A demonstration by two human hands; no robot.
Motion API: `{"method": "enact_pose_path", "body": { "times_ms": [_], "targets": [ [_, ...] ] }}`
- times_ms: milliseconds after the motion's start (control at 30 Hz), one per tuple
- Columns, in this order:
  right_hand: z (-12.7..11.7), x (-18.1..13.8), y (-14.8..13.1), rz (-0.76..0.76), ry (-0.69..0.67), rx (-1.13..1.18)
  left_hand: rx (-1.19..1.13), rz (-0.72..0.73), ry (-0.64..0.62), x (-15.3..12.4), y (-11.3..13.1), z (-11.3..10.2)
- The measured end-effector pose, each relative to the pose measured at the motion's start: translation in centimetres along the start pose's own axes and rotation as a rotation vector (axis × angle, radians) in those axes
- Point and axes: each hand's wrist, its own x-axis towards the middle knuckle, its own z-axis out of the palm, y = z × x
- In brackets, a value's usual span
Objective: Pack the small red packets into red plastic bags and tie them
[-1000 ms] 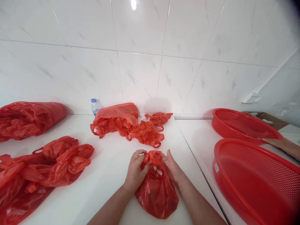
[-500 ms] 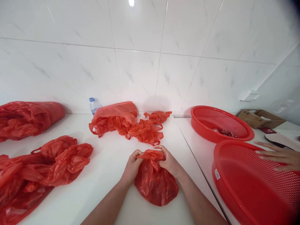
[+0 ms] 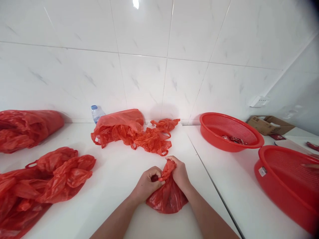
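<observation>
A red plastic bag point(image 3: 169, 197) rests on the white table in front of me, its neck gathered into a bunch and its lower part spread out. My left hand point(image 3: 149, 182) pinches a bit of the neck between thumb and forefinger. Wrapped round the other side of the neck is my right hand point(image 3: 179, 173), fingers closed. What the bag holds cannot be made out through the film. Just beyond my hands lie crumpled red bags point(image 3: 153, 141), partly inside a larger red bag point(image 3: 122, 116).
More red bags lie in a heap point(image 3: 54, 179) and a bundle point(image 3: 32, 127) at left. A water bottle point(image 3: 96, 113) stands by the wall. At right are a red basket point(image 3: 231, 146) with small packets, a nearer red basket point(image 3: 279, 186), another person's hand point(image 3: 310, 166) and a carton point(image 3: 261, 125).
My hands have drawn the bag's opening together into a narrow, twisted neck. At right, the nearer basket has shifted right, away from me, with the other person's hand by it.
</observation>
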Motion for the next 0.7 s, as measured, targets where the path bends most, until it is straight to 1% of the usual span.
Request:
{"method": "enact_pose_path", "body": {
  "times_ms": [100, 267, 400, 467, 533, 633, 700],
  "targets": [
    [-0.2, 0.2, 0.1, 0.003, -0.084, 0.147, 0.162, 0.034, -0.002, 0.2, -0.3, 0.4],
    [-0.9, 0.4, -0.2, 0.057, -0.195, 0.216, 0.339, 0.111, 0.022, 0.2, -0.8, 0.5],
    [-2.0, 0.4, -0.7, 0.128, -0.295, 0.459, 0.431, 0.175, 0.060, 0.0, -0.7, 0.2],
    [-2.6, 0.6, -0.8, 0.105, -0.261, 0.554, 0.458, 0.227, 0.125, -0.1, -0.5, -0.1],
    [-3.1, 0.9, -0.5, 0.065, -0.172, 0.563, 0.472, 0.295, 0.215, -0.3, -0.3, -0.3],
    [-3.7, 1.4, 0.4, 0.040, -0.042, 0.472, 0.478, 0.354, 0.333, -1.1, 0.2, -0.9],
    [-4.1, 1.8, 1.1, 0.043, 0.025, 0.390, 0.485, 0.368, 0.388, -2.2, 0.6, -1.1]
  ]
}}
